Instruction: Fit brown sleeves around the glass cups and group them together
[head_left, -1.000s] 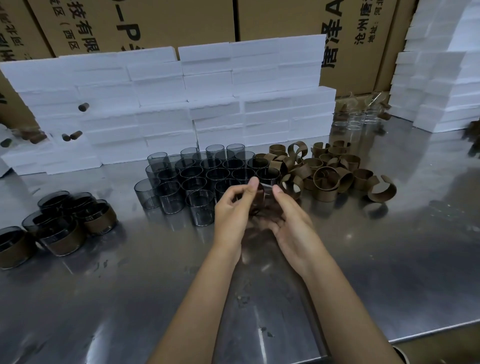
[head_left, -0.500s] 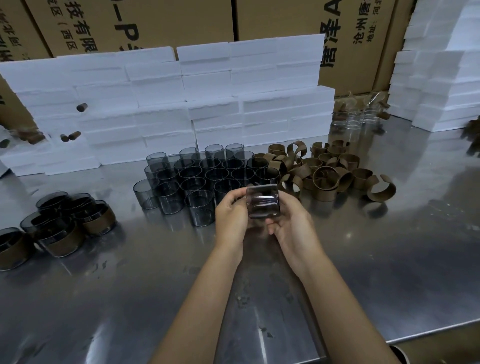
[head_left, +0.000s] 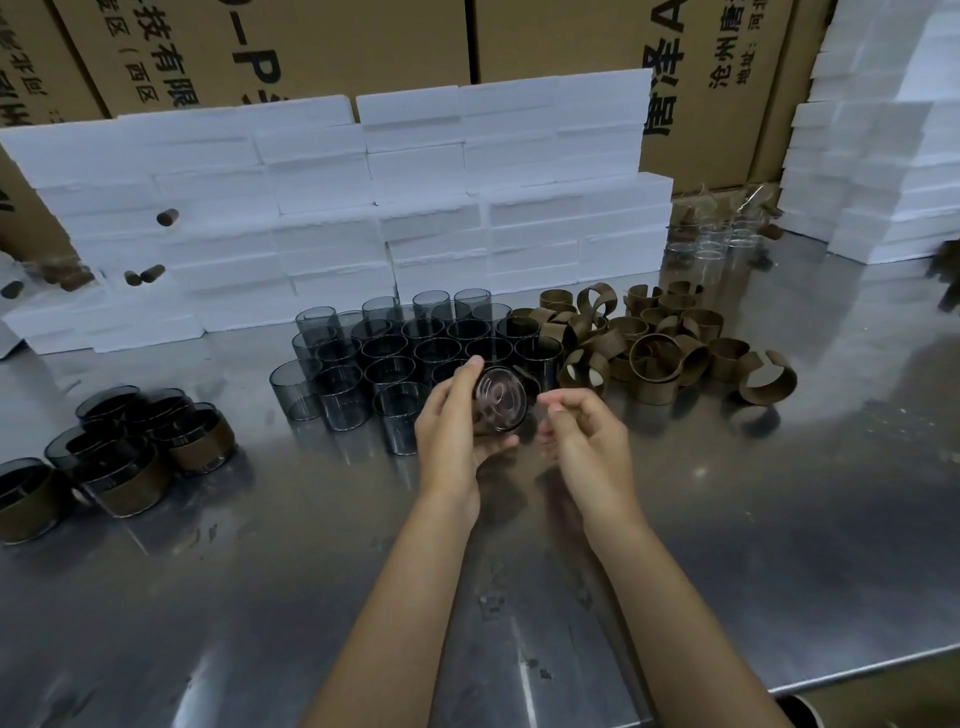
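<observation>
My left hand (head_left: 457, 431) holds one smoky glass cup (head_left: 500, 399) tipped on its side, its round base facing me, fingers curled round its wall in a firm grip just above the steel surface (head_left: 727, 545). My right hand (head_left: 582, 441) hovers just beside it, fingers loosely curled and holding nothing; whether the fingertips touch the glass I cannot tell.

Behind my hands stands a cluster of bare grey glass cups (head_left: 395, 348), upright and touching, roughly two dozen; the back rows overlap too much for an exact count. To their right lies a heap of brown sleeves (head_left: 654, 353), open curled bands piled on one another, perhaps twenty-five or more. One sleeve (head_left: 768, 378) lies slightly apart at the heap's right edge.

At the far left sits the group of sleeved cups (head_left: 124, 457), about seven, packed together. White foam blocks (head_left: 332, 208) are stacked along the back, with cardboard boxes (head_left: 311, 47) behind them, and a few clear glasses (head_left: 711, 244) stand far right.
</observation>
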